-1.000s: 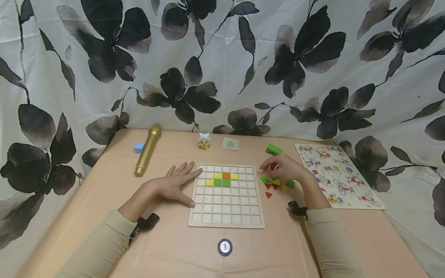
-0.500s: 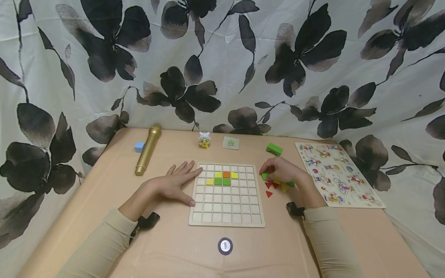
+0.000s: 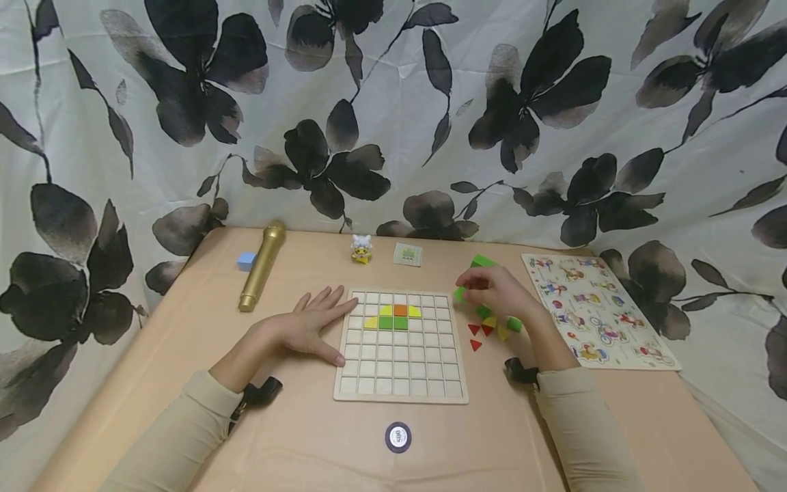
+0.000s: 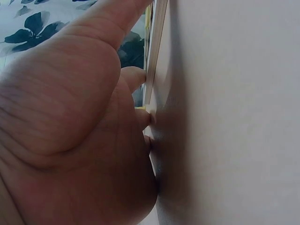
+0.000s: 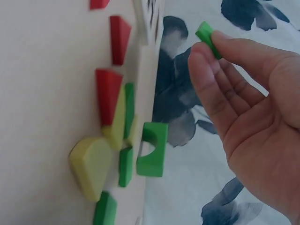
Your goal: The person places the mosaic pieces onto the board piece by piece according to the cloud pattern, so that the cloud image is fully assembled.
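My left hand (image 3: 301, 331) lies with spread fingers at the left edge of a wooden grid board (image 3: 399, 372); its thumb and index finger touch the board's rim. Near the board's top, an orange tile (image 3: 400, 310) sits among green tiles (image 3: 393, 322) and yellow pieces (image 3: 371, 322). My right hand (image 3: 499, 295), raised over the table just right of the board, pinches a small green block (image 5: 207, 40) between thumb and fingers. Beneath and in front of it lie red triangles (image 5: 120, 40), yellow pieces (image 5: 90, 166) and green blocks (image 5: 125, 166).
Behind the right hand stands a green arch block (image 5: 158, 157). A picture board (image 3: 599, 311) lies far right. Toward the back are a patterned card (image 3: 408, 254), a small figurine (image 3: 361, 249), a gold tube (image 3: 262, 268) and a blue block (image 3: 246, 261). A round chip (image 3: 398, 437) lies in front.
The right hand reached down into the loose pieces, took hold of a green block and lifted it slightly up and away. The left hand has stayed put.
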### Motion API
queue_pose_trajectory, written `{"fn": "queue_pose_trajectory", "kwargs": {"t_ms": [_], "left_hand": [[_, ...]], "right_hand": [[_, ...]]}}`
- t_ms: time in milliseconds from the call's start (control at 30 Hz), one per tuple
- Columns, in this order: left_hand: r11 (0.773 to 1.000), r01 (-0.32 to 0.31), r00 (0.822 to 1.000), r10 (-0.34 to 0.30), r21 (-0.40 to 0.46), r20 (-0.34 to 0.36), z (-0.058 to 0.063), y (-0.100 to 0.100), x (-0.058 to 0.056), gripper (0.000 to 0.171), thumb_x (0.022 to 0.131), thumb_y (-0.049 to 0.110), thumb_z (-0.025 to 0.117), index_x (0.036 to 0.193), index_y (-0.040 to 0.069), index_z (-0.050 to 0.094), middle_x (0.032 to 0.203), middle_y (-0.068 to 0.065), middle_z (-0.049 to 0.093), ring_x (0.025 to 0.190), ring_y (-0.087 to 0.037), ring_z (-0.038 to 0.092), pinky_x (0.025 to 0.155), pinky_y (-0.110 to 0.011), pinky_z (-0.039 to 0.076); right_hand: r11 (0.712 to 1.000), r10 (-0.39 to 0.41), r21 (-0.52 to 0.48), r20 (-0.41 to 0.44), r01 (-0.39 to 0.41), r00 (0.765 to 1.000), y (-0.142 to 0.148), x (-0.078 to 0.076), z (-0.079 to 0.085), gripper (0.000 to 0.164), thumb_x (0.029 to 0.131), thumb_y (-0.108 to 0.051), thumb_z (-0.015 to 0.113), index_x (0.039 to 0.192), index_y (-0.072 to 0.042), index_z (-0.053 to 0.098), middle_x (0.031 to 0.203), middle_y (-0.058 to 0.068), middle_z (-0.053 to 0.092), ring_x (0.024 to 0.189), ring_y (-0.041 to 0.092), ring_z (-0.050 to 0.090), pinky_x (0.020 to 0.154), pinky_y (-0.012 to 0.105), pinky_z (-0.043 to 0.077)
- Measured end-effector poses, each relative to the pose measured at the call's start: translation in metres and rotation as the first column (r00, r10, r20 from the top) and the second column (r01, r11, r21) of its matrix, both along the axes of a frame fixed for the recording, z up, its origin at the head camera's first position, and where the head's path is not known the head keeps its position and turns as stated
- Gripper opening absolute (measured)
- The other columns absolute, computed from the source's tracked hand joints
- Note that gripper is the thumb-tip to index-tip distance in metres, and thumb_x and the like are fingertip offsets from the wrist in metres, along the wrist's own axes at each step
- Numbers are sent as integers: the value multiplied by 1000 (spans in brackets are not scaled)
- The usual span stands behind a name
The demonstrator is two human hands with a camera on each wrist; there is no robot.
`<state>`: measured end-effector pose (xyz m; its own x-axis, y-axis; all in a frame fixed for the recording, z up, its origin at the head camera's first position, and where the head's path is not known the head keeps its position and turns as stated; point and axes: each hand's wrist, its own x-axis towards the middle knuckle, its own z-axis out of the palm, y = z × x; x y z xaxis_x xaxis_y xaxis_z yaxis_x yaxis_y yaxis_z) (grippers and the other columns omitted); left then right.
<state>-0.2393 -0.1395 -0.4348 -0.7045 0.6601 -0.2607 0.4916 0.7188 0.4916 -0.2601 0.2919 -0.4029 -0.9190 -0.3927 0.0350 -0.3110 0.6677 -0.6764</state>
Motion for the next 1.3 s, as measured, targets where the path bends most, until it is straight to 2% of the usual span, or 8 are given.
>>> {"fn": "queue_pose_trajectory", "kwargs": {"t_ms": [167, 267, 467, 600, 767, 933, 1300], "left_hand": [[1000, 4, 1000, -4, 5, -11, -1, 0, 0, 120, 77, 69, 80, 169, 25, 16, 175, -17, -7, 161, -41, -11, 125, -68, -9], [1000, 5, 1000, -5, 7, -13, -1, 0, 1, 120, 77, 69, 80, 169, 25, 16, 175, -17, -6, 161, -41, -11, 125, -68, -9], [1000, 2, 1000, -2, 4, -10, -3, 0, 2, 120, 77, 70, 80, 169, 27, 16, 176, -15, -6, 162, -40, -11, 125, -67, -9], [1000, 2, 1000, -2, 2, -12, -3, 0, 1, 120, 77, 70, 80, 169, 27, 16, 176, -15, -6, 162, -40, -11, 126, -67, -9], [1000, 2, 1000, -2, 3, -9, -1, -1, 1, 120, 77, 69, 80, 169, 27, 15, 176, -15, -7, 162, -39, -11, 126, -66, -10], [1000, 3, 1000, -3, 7, -1, 0, -1, 1, 121, 77, 68, 80, 169, 26, 14, 175, -17, -7, 162, -41, -11, 125, -68, -9], [1000, 2, 1000, -2, 6, -4, -1, 0, 1, 121, 77, 69, 80, 169, 27, 14, 175, -16, -8, 162, -40, -12, 125, -68, -9]], "right_hand": [[997, 27, -69, -5, -27, 1000, -13, 5, 8, 30, 94, -5, 75, 124, -3, 72, 110, 8, 71, 95, 24, 62, 80, 23, 55], [996, 39, -82, 0, -39, 999, -27, 9, 9, 30, 93, -5, 77, 123, -5, 73, 111, 7, 73, 95, 24, 64, 81, 24, 56], [998, 48, -35, -11, -49, 999, -55, 16, 6, 24, 89, -11, 82, 112, -14, 75, 99, 1, 71, 89, 20, 63, 78, 26, 55], [995, 98, -27, -13, -98, 995, -68, 16, 2, 23, 87, -9, 85, 108, -10, 75, 90, 0, 70, 82, 18, 62, 73, 25, 54], [985, 170, -1, 54, -170, 984, -78, 18, -5, 21, 85, -9, 86, 104, -7, 75, 84, -1, 68, 77, 15, 61, 70, 25, 53], [984, 162, 61, 102, -169, 982, -84, 21, -10, 21, 85, -11, 87, 102, -8, 75, 83, -2, 67, 78, 14, 59, 71, 25, 52], [979, 155, 116, 93, -166, 983, -86, 22, -14, 23, 85, -12, 87, 103, -8, 75, 81, -1, 65, 77, 15, 57, 71, 27, 49]]}}
